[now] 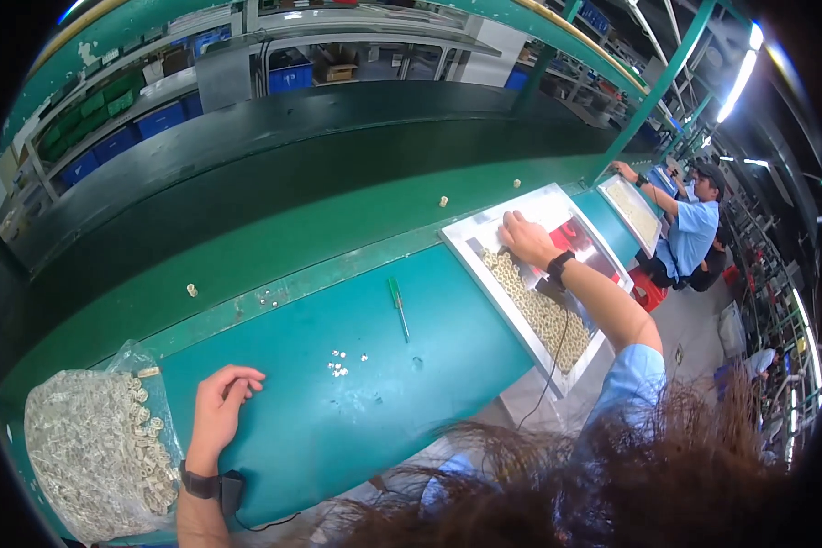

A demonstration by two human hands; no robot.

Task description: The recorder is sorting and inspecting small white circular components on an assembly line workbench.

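Note:
My left hand (222,407) hovers above the green bench mat (292,329), beside a clear plastic bag (91,447) full of small pale ring-shaped parts. Its fingers are loosely bent and apart, and nothing shows between them. My right hand (527,241) reaches over a metal-framed tray (461,239), above the bare upper end near a red patch (571,236). Its fingers are curled down, and whatever they may hold is hidden. Many pale ring-shaped parts (543,315) cover the lower part of this tray.
A green-handled screwdriver (399,310) and several small shiny pieces (340,365) lie on the mat. Single pale parts (192,290) stand along the green conveyor belt (338,196). At right, a co-worker (694,224) in light blue reaches to another tray (632,215). A thin cable (554,370) crosses my tray's edge.

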